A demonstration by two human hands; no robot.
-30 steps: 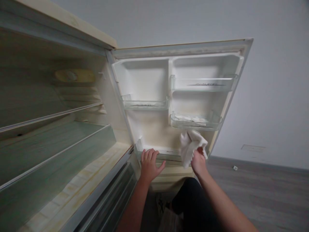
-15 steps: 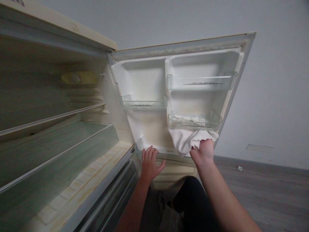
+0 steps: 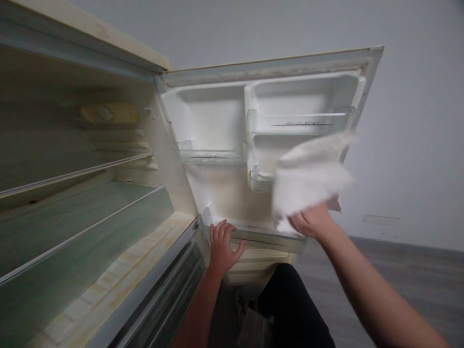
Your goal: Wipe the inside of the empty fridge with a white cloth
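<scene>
An empty fridge stands open, its door [image 3: 366, 72] swung out to the right. My left hand [image 3: 221, 246] rests with fingers curled over the rim of the lowest door bin [image 3: 261, 234]. My right hand [image 3: 313, 220] grips a white cloth [image 3: 310, 176], blurred by motion, which flaps up in front of the lower right door bin [image 3: 258, 182] and hides most of it. Above are an upper right door bin [image 3: 297, 123] and a left door bin [image 3: 212, 155], both clear plastic and empty.
Glass shelves [image 3: 76, 212] fill the yellowed fridge interior on the left, with a lamp cover [image 3: 108, 113] at the back. Below is a freezer drawer front [image 3: 166, 299]. My dark trouser leg [image 3: 290, 314] is near the door. Grey floor [image 3: 409, 285] and white wall lie right.
My right hand has moved right and lifted the cloth from under the lower right bin to in front of it. My left hand has stayed on the lowest bin's rim.
</scene>
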